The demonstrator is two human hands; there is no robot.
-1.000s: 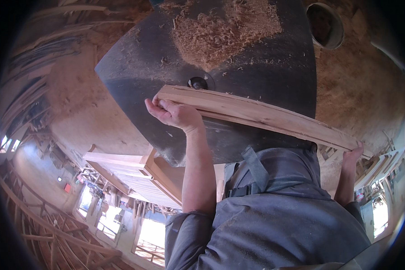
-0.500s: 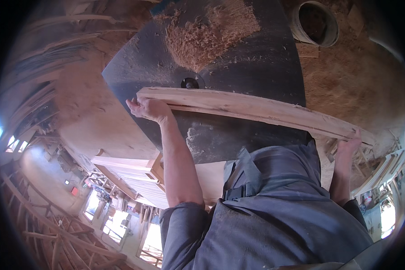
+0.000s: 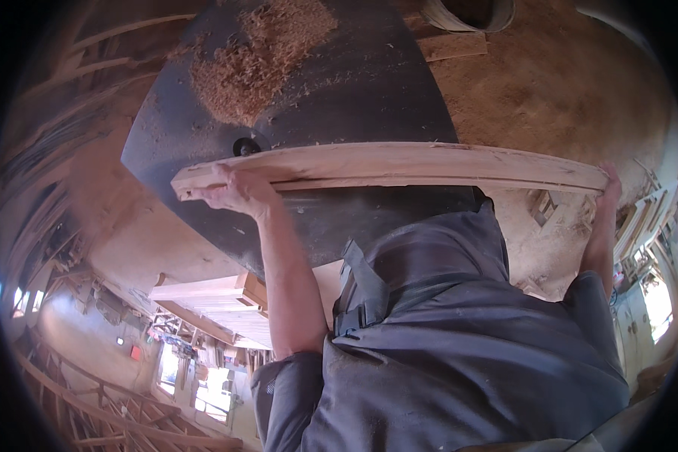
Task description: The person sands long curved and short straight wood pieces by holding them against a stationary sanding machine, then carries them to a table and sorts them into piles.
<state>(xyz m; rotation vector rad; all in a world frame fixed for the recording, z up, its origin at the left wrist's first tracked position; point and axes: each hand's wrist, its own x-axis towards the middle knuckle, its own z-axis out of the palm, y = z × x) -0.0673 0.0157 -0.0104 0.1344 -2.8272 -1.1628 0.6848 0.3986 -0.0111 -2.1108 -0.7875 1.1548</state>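
A long pale wooden board (image 3: 399,163) with a groove along its near edge lies across the dark flat machine table (image 3: 369,90) and sticks out well past its right side. Close to the board's left end, my left hand (image 3: 237,190) grips it, thumb on top and fingers at the near edge. My right hand (image 3: 610,183) is closed round the far right end, its fingers partly hidden. Just beyond the board, near my left hand, a black round cutter spindle (image 3: 245,147) rises from the table.
Wood shavings (image 3: 256,68) are heaped on the table behind the spindle. A pale bucket (image 3: 471,16) stands on the dusty floor at the top right. Stacked planks (image 3: 211,301) lie at lower left, and more timber (image 3: 644,218) leans at the right.
The board's right end has come up, so it lies more level in view. My right hand has risen with it. Table and spindle now appear further left as the view turned.
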